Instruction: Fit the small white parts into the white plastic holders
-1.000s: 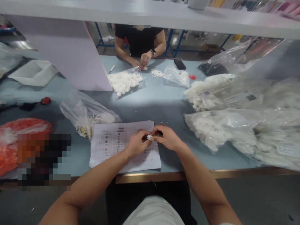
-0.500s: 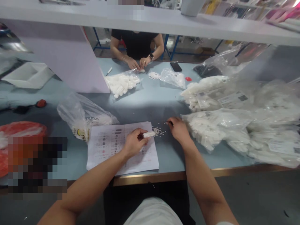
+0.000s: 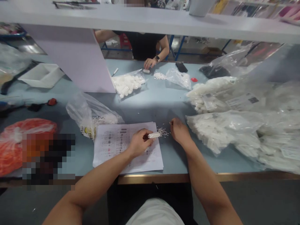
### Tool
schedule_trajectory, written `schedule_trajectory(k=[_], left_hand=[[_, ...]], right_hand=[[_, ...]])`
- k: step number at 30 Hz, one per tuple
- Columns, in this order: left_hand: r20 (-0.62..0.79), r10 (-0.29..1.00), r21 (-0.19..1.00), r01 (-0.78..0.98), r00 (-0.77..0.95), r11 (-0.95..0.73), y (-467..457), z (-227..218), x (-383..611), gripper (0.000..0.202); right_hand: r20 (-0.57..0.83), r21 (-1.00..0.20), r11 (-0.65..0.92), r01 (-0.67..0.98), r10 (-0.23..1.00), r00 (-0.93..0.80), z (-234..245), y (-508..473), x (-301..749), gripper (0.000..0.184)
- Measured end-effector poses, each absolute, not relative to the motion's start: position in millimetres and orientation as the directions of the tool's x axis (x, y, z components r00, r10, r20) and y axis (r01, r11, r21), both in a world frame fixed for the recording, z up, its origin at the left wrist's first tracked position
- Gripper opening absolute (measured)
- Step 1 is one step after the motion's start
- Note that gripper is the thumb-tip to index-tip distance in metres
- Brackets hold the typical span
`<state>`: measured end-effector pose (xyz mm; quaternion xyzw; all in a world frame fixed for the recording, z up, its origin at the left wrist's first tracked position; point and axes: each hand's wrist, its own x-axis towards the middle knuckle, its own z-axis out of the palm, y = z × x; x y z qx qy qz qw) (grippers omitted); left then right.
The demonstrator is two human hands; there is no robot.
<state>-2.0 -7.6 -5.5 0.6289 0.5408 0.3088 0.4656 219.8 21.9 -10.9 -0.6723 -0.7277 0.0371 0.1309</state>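
Note:
My left hand (image 3: pixel 140 143) is closed around a small white oblong plastic piece (image 3: pixel 153 135), held above the printed sheets (image 3: pixel 110 159). Just beyond the piece's right end, many tiny white pins (image 3: pixel 163 132) lie scattered on the blue-grey table. To the right of these pins rests my right hand (image 3: pixel 178 131), its fingers curled and the thumb and forefinger pinched together. Whatever is between those fingertips is too small to make out. An opened clear bag (image 3: pixel 103 118) with more tiny white bits lies behind the sheets.
Bulging bags of white parts (image 3: pixel 217 131) crowd the right side. An orange-filled bag (image 3: pixel 28 131) and a white tray (image 3: pixel 41 75) are at left. Across the table a co-worker's hand (image 3: pixel 150 63) touches a white piece, near another bag (image 3: pixel 127 83). A shelf (image 3: pixel 150 22) spans above.
The view has shifted slightly, so everything appears farther right. My right fingertips have drawn in a little. One of the co-worker's hands has left the white piece and reached behind the partition.

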Motion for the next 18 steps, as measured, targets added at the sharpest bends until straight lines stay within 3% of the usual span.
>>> schedule_trajectory(k=[4,8,12,18], left_hand=[[-0.106,0.966,0.908,0.42,0.236,-0.003,-7,-7,-3,0.022],[-0.095,0.969,0.906,0.424,0.228,-0.011,-7,-13,-4,0.025],[-0.105,0.969,0.903,0.43,0.224,-0.002,-7,-14,-4,0.024],[-0.117,0.966,0.92,0.393,0.232,0.017,-6,-8,-3,0.023]], right_hand=[[0.204,-0.377,0.101,0.921,0.979,-0.024,-8,19,221,0.011],[0.149,-0.525,0.068,0.848,0.989,0.013,-2,17,218,0.008],[0.159,-0.677,0.063,0.733,0.985,0.063,4,13,214,0.017],[0.194,-0.739,0.115,0.664,0.98,0.045,17,3,203,0.021]])
